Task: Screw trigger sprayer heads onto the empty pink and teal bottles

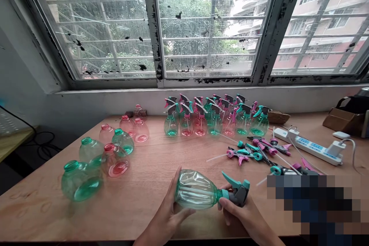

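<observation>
A clear green spray bottle (196, 189) lies sideways above the table's front edge, held between both hands. My left hand (170, 209) is wrapped round the bottle's base end. At the neck, the fingers of my right hand (240, 213) close on the teal collar, just below the grey and teal trigger head (238, 188). The head sits on the bottle's mouth, and a straw shows inside. Whether the collar is fully tightened I cannot tell.
Open green bottles (82, 184) and pink bottles (115, 161) stand at left. Bottles with trigger heads (215, 121) line the back. Loose trigger heads (259, 150) lie at right, near a white power strip (308, 146). A pixelated patch covers the lower right.
</observation>
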`<act>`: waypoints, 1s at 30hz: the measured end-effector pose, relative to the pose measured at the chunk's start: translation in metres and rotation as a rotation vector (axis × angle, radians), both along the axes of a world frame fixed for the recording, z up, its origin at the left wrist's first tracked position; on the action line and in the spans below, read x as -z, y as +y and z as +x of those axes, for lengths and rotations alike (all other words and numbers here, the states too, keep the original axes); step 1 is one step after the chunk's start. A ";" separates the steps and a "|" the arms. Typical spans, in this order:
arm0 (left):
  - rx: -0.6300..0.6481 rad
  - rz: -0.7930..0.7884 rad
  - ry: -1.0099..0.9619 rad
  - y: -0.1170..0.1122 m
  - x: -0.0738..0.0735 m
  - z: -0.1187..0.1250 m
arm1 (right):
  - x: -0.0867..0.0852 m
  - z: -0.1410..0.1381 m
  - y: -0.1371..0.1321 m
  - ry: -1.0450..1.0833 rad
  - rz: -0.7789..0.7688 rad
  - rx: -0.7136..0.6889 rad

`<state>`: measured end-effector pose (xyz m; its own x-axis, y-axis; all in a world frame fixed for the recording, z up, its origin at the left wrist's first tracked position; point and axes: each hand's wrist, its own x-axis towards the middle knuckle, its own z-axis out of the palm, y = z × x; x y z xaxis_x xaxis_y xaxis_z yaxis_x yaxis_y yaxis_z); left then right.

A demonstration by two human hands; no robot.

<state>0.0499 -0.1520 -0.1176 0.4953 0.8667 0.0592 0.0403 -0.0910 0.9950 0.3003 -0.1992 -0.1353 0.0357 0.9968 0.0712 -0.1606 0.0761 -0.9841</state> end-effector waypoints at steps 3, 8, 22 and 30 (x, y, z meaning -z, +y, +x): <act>-0.012 -0.022 0.020 0.000 0.001 -0.001 | 0.000 -0.001 0.000 0.004 -0.006 0.010; -0.001 -0.029 0.034 0.002 0.001 -0.003 | 0.001 -0.002 0.000 0.033 -0.024 0.020; 0.000 0.002 0.052 0.002 0.001 -0.003 | 0.004 -0.001 0.001 0.042 -0.010 0.006; 0.102 -0.090 -0.111 -0.007 -0.011 -0.007 | 0.004 -0.001 0.000 0.096 -0.015 0.010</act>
<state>0.0425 -0.1591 -0.1065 0.5759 0.8163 0.0431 -0.0756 0.0007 0.9971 0.2990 -0.1994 -0.1394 0.0513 0.9973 0.0516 -0.2534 0.0630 -0.9653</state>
